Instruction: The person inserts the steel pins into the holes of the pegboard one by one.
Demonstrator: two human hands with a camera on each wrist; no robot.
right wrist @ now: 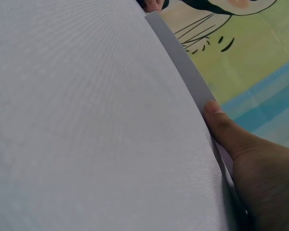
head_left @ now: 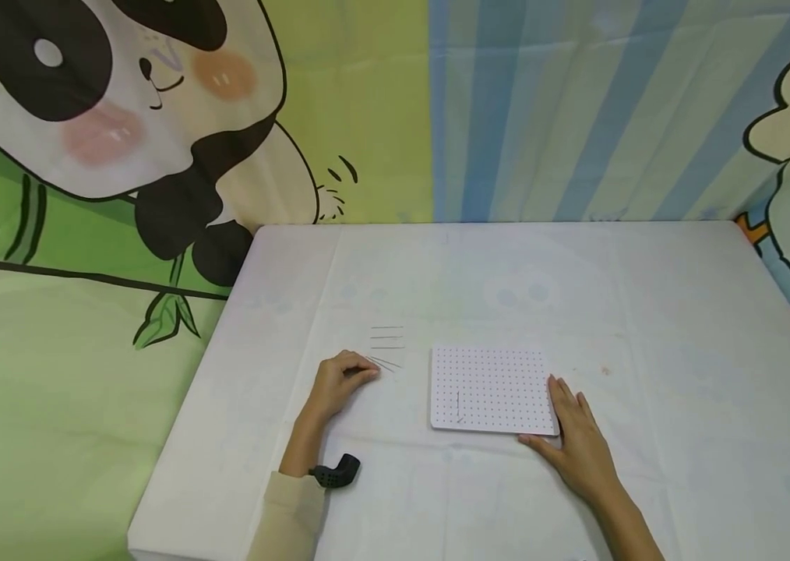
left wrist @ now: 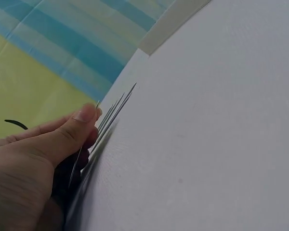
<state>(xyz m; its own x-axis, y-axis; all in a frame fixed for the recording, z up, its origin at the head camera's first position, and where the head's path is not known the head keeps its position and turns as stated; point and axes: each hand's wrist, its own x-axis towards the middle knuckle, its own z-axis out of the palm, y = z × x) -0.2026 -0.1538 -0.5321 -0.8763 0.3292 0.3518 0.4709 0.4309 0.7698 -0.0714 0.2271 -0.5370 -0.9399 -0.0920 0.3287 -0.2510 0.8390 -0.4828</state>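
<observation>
So the left hand (head_left: 342,382) had a pretty tight pinch going: thumb pressed against the fingertips, basically no gap, with one thin needle (left wrist: 75,166) caught between them. A short tip poked out past the thumb and a longer bit ran down below the grip. That hand reached in from the near side, tipped over to the right, with a black gadget (head_left: 339,473) at the wrist just above the sleeve (head_left: 290,506).

Just beyond the pinch, three loose needles (head_left: 387,337) lay side by side on the white table (head_left: 507,491).

Off to the right of that grip sat the white holed board (head_left: 493,389), flat, with a thin dark line near its left side; couldn't tell if that was standing up or lying down. The right hand (head_left: 580,444) was spread around the board's near right corner, fingers pretty straight along the right edge, thumb against the near edge, not wrapped around anything.
</observation>
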